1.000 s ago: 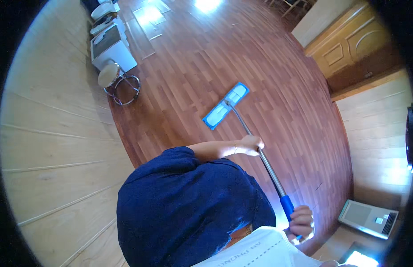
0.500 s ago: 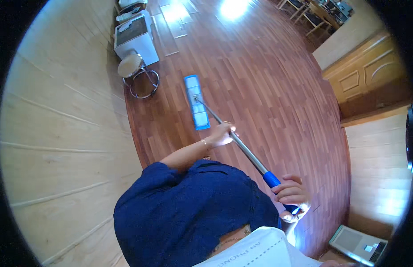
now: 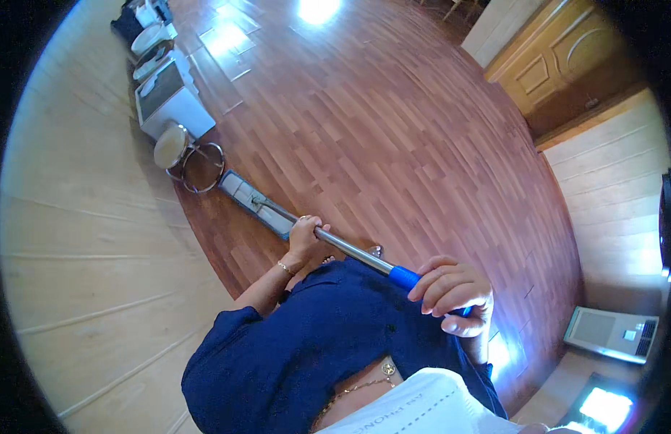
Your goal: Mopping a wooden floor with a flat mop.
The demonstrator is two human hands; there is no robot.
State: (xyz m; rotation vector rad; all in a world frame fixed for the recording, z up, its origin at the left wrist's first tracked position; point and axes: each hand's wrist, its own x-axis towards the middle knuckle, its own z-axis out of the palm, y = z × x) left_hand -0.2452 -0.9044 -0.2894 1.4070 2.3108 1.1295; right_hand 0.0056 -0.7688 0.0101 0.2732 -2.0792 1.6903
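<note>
My left hand, a bracelet at its wrist, is closed around the metal pole of a flat mop. My right hand wraps the blue grip at the pole's upper end, to the right of my body. The long mop head lies flat on the wood-patterned floor at the left, its far end close to the round stool's foot ring. Whether the two touch I cannot tell. Part of the head's near end passes behind my left hand and forearm.
A round stool with a chrome ring base stands along the left wall. Behind it is a white cabinet. A wooden door is at the far right, and a pale boxy appliance stands lower right.
The mop head has swung left toward the stool and turned slanting. Both hands have kept their hold and shifted, the left one to the left. The view has turned as well.
</note>
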